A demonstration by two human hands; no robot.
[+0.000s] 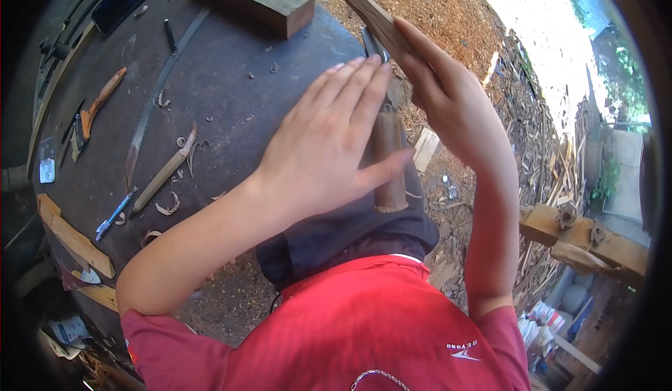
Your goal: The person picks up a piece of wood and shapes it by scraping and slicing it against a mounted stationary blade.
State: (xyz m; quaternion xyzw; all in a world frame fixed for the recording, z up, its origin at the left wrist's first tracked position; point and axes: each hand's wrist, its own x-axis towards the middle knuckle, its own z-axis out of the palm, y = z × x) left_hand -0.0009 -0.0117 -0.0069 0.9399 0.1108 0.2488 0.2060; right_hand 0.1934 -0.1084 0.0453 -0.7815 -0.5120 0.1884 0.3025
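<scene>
One outstretched left hand, right around wood

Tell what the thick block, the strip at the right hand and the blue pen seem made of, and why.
Block: probably wood, matte, sawn-looking flat faces.
Strip: wood, apparently unvarnished, with streaked grain.
Pen: likely plastic, smooth, by its bright blue barrel.

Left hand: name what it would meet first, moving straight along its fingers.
The left hand would likely meet the wooden piece held in the right hand, though depth there is unclear.
</scene>
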